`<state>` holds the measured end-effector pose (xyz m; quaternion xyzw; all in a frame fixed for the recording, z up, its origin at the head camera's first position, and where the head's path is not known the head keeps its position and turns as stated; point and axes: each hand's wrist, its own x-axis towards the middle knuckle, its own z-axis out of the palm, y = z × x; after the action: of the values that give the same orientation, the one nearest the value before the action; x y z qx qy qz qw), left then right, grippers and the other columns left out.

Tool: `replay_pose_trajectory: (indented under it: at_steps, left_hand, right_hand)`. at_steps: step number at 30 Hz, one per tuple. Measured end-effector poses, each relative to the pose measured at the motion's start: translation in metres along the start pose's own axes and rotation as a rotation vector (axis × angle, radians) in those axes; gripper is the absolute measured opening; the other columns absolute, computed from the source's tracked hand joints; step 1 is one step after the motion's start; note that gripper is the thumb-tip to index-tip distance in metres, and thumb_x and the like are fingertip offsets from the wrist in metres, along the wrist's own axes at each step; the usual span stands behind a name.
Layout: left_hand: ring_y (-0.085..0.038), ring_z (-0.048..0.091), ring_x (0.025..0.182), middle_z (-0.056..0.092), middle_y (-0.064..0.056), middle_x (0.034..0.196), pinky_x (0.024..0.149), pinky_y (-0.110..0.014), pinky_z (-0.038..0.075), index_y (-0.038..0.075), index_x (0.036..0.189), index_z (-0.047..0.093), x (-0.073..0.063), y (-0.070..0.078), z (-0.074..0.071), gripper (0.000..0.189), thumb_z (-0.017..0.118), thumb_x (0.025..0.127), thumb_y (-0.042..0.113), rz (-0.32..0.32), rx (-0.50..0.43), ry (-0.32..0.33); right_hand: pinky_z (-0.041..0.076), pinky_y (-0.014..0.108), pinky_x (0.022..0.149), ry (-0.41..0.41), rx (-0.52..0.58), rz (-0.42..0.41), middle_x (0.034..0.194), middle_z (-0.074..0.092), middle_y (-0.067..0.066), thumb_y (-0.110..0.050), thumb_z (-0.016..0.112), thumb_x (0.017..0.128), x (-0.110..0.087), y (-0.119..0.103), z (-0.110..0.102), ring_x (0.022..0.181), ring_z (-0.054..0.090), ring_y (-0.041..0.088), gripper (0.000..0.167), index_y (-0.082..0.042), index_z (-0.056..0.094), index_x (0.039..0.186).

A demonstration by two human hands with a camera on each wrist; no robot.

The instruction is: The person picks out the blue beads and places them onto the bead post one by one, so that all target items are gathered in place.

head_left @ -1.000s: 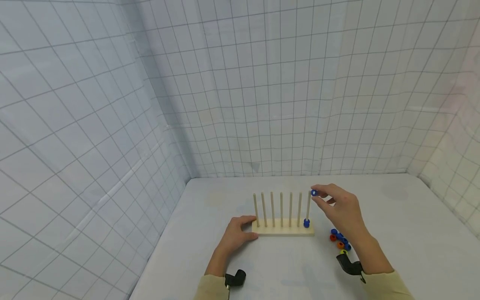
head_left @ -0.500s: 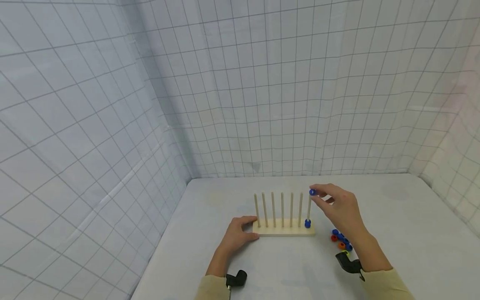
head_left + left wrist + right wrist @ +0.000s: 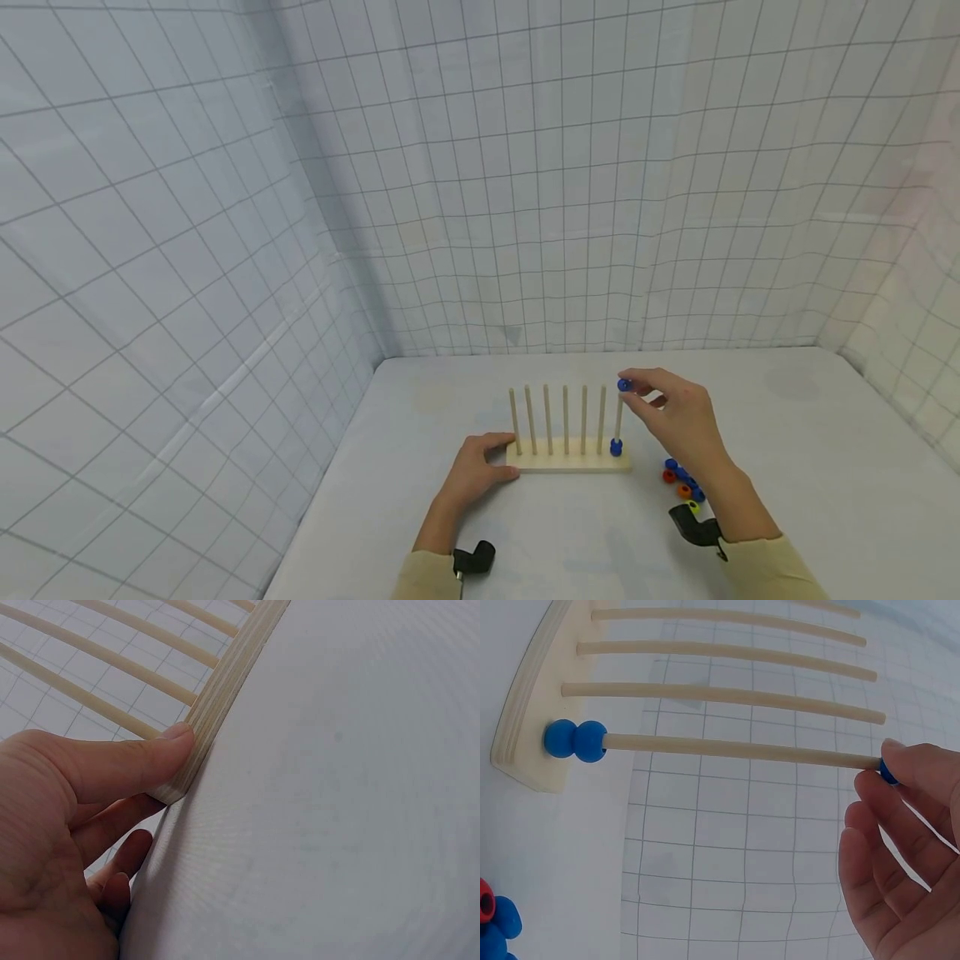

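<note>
A pale wooden base carries a row of several upright wooden pegs. My left hand grips its left end, thumb on the front edge and fingers behind, as the left wrist view shows. Between thumb and forefinger, my right hand pinches a blue bead at the very tip of the rightmost peg. Two blue beads sit stacked at the foot of that same peg. The other pegs are bare. Fingertips hide much of the pinched bead in the right wrist view.
Loose blue beads lie in a small cluster right of the base, beside my right forearm. Among them are a red bead, an orange bead and a yellow-green bead. Grid-lined white sheets surround the white table.
My right hand has shifted slightly left, bringing the pinched blue bead from beside the rightmost peg onto its tip. The left hand keeps its grip on the base.
</note>
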<state>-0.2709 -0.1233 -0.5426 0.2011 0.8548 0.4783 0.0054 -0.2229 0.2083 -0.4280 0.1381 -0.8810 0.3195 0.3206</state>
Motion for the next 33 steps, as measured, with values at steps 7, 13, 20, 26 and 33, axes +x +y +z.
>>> replay_pose_trajectory:
  at_steps: [7,13,20,26,33]
  left_hand:
    - [-0.033,0.051,0.132,0.065,-0.008,0.132,0.111,-0.056,0.035,0.009,0.129,0.069,-0.0011,-0.0001,0.0005,0.054,0.086,0.078,0.017,-0.009,0.020,-0.004]
    - [-0.033,0.050,0.132,0.064,-0.008,0.133,0.112,-0.055,0.035,0.009,0.129,0.069,-0.0011,0.0004,0.0013,0.054,0.086,0.078,0.017,-0.027,0.024,-0.004]
    - [-0.034,0.050,0.132,0.064,-0.009,0.133,0.111,-0.056,0.035,0.009,0.129,0.069,-0.0019,0.0006,0.0011,0.054,0.086,0.078,0.016,-0.026,0.017,-0.003]
    - [-0.034,0.050,0.133,0.064,-0.009,0.133,0.111,-0.056,0.035,0.008,0.130,0.069,-0.0022,0.0017,0.0006,0.055,0.085,0.078,0.015,-0.022,0.004,-0.005]
    - [-0.035,0.049,0.133,0.064,-0.010,0.133,0.111,-0.056,0.035,0.008,0.129,0.069,-0.0016,0.0014,-0.0003,0.054,0.086,0.078,0.015,-0.020,-0.003,0.002]
  right_hand:
    - [0.057,0.027,0.068,-0.009,0.004,0.020,0.097,0.070,-0.008,-0.017,0.081,0.087,-0.0002,-0.0007,0.0021,0.086,0.063,0.009,0.031,-0.017,0.073,0.117]
    - [0.056,0.026,0.067,-0.018,0.016,0.046,0.097,0.069,-0.008,-0.018,0.081,0.087,-0.0009,-0.0016,0.0040,0.086,0.063,0.010,0.032,-0.018,0.073,0.119]
    - [0.056,0.025,0.068,-0.022,0.025,0.065,0.098,0.069,-0.007,-0.018,0.080,0.088,-0.0011,-0.0032,0.0057,0.087,0.062,0.010,0.032,-0.017,0.073,0.119]
    - [0.056,0.025,0.068,-0.007,0.035,0.062,0.096,0.069,-0.005,-0.019,0.078,0.090,-0.0010,-0.0044,0.0063,0.087,0.063,0.012,0.028,-0.016,0.073,0.118]
    - [0.055,0.023,0.069,0.006,0.044,0.064,0.095,0.068,-0.009,-0.021,0.077,0.091,-0.0025,-0.0048,0.0071,0.087,0.063,0.009,0.027,-0.017,0.074,0.118]
